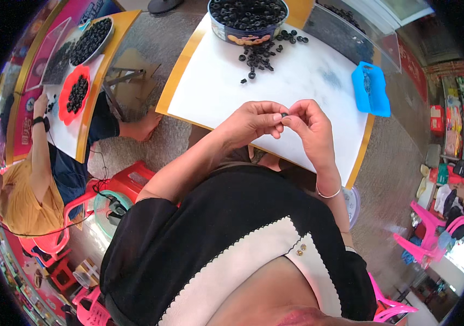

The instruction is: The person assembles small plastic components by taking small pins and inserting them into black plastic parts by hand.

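While the round tub (248, 36) serves as the reference, locate the small dark piece (284, 114) on my side of it, slightly to its right. My left hand (254, 122) pinches the piece between thumb and forefinger; my right hand (313, 130) closes on it from the opposite side, thumb tip against it. The fingers cover most of it, so I cannot tell its exact shape.

Black ring-shaped parts (252, 14) fill the tub. Loose rings and fragments (259, 55) lie just in front of it on the white-covered tabletop (210, 81). A blue plastic tray (378, 105) stands to the right of the tub and nearer to me.

Handling: I judge the piece to be very light and fairly stiff, perhaps with slight give; breakage seems unlikely. If it shares the rings' sheen, expect some slip. Take hold at opposing outer edges, using the pads of thumb and forefinger. Apply moderate pressure, since a piece this small could spring away.
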### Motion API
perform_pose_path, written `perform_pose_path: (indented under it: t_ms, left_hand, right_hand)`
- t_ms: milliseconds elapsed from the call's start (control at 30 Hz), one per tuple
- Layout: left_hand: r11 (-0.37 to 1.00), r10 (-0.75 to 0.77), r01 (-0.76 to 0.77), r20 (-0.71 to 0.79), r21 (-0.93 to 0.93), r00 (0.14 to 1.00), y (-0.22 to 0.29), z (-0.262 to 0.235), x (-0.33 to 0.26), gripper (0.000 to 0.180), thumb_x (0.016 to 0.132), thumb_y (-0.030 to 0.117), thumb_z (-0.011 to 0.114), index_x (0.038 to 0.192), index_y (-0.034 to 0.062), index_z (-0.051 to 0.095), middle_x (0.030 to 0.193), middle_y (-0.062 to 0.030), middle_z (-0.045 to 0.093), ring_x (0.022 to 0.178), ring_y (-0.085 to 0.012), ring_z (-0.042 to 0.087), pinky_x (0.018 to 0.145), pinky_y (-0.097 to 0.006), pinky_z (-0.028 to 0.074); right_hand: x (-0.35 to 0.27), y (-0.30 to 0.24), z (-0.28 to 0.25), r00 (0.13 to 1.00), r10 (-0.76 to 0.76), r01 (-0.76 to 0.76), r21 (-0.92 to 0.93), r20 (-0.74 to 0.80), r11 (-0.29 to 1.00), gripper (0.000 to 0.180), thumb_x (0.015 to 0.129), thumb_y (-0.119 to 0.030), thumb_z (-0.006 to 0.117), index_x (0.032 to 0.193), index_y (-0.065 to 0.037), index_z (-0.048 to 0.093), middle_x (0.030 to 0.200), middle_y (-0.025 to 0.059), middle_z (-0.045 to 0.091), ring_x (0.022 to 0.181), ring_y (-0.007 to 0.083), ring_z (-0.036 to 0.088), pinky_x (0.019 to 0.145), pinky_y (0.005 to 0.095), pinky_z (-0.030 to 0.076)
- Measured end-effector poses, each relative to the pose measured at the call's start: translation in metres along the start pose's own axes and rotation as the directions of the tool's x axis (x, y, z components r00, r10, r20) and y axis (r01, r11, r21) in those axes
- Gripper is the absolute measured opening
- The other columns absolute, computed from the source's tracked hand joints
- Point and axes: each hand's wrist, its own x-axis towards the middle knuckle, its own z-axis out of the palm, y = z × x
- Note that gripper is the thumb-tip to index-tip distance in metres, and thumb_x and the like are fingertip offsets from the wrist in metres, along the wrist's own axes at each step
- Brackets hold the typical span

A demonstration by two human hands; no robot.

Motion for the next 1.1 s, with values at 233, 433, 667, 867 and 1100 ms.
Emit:
perform_pose_path:
  t_ms: [233, 433, 667, 867, 1100]
  left_hand:
    - [0.992, -0.051, 0.057, 0.057, -0.11, 0.997, -0.002, -0.029, -0.006, 0.026, 0.09, 0.011, 0.061, 0.111, -0.0032, 0.057, 0.093, -0.0077, 0.059, 0.078, -0.0129, 0.059, 0.067, -0.024, 0.052]
    - [0.983, -0.055, 0.073, 0.104, -0.17, 0.993, -0.001, -0.046, -0.017, 0.025, 0.09, 0.009, 0.06, 0.11, -0.0034, 0.057, 0.09, -0.0083, 0.058, 0.076, -0.0128, 0.059, 0.065, -0.022, 0.053]
    - [0.986, -0.028, 0.036, 0.053, -0.162, 0.998, 0.004, -0.052, -0.032, 0.025, 0.09, 0.011, 0.06, 0.11, -0.0036, 0.056, 0.092, -0.0093, 0.058, 0.077, -0.0119, 0.059, 0.064, -0.022, 0.053]
    - [0.98, 0.051, -0.055, -0.025, -0.193, 0.998, 0.01, -0.055, -0.034, 0.027, 0.09, 0.013, 0.06, 0.113, -0.0012, 0.056, 0.095, -0.0088, 0.058, 0.077, -0.011, 0.057, 0.064, -0.02, 0.052]
    - [0.966, 0.154, -0.15, 0.004, -0.21, 0.988, 0.021, -0.034, -0.013, 0.026, 0.092, 0.013, 0.059, 0.113, -0.0016, 0.056, 0.096, -0.008, 0.06, 0.079, -0.0111, 0.059, 0.067, -0.021, 0.052]
  right_hand:
    - [0.027, 0.01, 0.002, 0.974, 0.169, -0.189, 0.124, 0.154, 0.974, 0.012, 0.086, -0.01, 0.064, 0.094, -0.002, 0.058, 0.08, -0.0008, 0.058, 0.076, 0.0067, 0.055, 0.071, 0.0224, 0.045]
    - [0.081, 0.042, 0.035, 0.941, -0.33, 0.326, -0.481, 0.08, 0.813, 0.013, 0.082, -0.011, 0.063, 0.092, -0.003, 0.063, 0.086, 0.0079, 0.061, 0.073, 0.0217, 0.058, 0.066, 0.0331, 0.047]
    - [0.11, 0.063, 0.066, 0.842, -0.469, 0.497, -0.724, 0.268, 0.479, 0.01, 0.078, -0.007, 0.061, 0.087, -0.007, 0.064, 0.086, 0.0091, 0.056, 0.081, 0.029, 0.059, 0.069, 0.0393, 0.049]
    - [0.078, 0.023, 0.045, 0.997, 0.019, -0.02, 0.021, 0.069, 1.0, 0.016, 0.087, -0.011, 0.06, 0.096, 0.001, 0.064, 0.083, 0.0068, 0.067, 0.064, 0.0098, 0.059, 0.058, 0.024, 0.046]
    - [0.043, 0.007, 0.014, 0.979, 0.157, -0.197, 0.417, 0.127, 0.887, 0.016, 0.088, -0.011, 0.06, 0.098, 0.001, 0.063, 0.084, 0.0089, 0.067, 0.064, 0.0114, 0.06, 0.058, 0.0251, 0.048]
